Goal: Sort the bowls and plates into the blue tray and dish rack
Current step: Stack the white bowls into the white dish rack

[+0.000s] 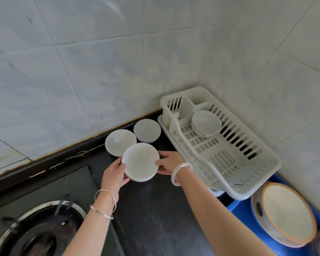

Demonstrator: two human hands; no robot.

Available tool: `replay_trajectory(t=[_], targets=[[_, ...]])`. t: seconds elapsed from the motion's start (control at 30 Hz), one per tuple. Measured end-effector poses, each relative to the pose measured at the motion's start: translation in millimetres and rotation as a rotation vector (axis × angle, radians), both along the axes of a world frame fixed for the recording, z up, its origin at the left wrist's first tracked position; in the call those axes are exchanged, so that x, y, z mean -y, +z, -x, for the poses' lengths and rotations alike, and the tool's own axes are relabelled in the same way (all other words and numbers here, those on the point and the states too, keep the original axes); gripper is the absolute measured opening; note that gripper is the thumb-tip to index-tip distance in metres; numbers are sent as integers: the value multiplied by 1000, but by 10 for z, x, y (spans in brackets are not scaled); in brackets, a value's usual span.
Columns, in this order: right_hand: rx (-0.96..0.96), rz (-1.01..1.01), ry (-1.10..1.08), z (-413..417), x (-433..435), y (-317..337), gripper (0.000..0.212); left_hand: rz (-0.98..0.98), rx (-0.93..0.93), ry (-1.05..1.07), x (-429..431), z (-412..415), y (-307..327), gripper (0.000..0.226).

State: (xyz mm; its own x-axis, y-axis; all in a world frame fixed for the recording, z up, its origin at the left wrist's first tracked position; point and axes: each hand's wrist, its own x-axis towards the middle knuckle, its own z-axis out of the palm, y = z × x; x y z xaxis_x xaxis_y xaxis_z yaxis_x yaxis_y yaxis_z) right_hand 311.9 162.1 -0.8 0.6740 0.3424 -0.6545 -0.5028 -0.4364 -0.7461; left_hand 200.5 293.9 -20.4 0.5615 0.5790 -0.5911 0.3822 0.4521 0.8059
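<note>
Both forearms enter from 6 o'clock and meet just below centre. Tiled wall (pixel 100 61) fills the 9-to-3 o'clock half. Black countertop (pixel 155 209) runs along its foot. White dish rack (pixel 274 160) sits at 4 o'clock against the wall corner, with one bowl in rack (pixel 206 122) at its far end. Gas burner (pixel 39 230) occupies 7 o'clock. Blue tray (pixel 242 209) lies at 5 o'clock, partly under the rack's near end, and carries a stack of plates (pixel 286 215).

Held bowl (pixel 140 161), white, is at centre. Left hand (pixel 115 174) grips its 9 o'clock rim with the thumb on top and the fingers curled beneath. Right hand (pixel 167 163) pinches its 3 o'clock rim. This bowl hides the near edge of the second bowl (pixel 120 142). The third bowl (pixel 146 130) stands just beside that one, between it and the rack. Silver bangles (pixel 105 204) ring the left wrist and a pale bangle (pixel 181 173) the right.
</note>
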Motion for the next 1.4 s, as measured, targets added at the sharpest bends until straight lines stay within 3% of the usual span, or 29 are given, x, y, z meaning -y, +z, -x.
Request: replay_trajectory(t=[0.27,0.47,0.57,0.73,1.13,1.4], targets=[[107,-10,-2,-512,723,771,52,14,148,-228,380,-635,637,29],[104,86,-86,-855,1454,1001,35,102,180,-434,1013,-1205,841,36],[71,167,-188,-995,1729,957,24,131,181,-519,1340,-1444,822,39],[18,243,-275,-1220,2047,732,48,89,110,-635,1750,-1766,638,41],[92,468,-213,-1628,2244,206,62,64,-63,-699,2136,-2158,151,47],[179,591,-145,-1650,2362,31,44,-29,-96,-810,2178,-2266,75,44]])
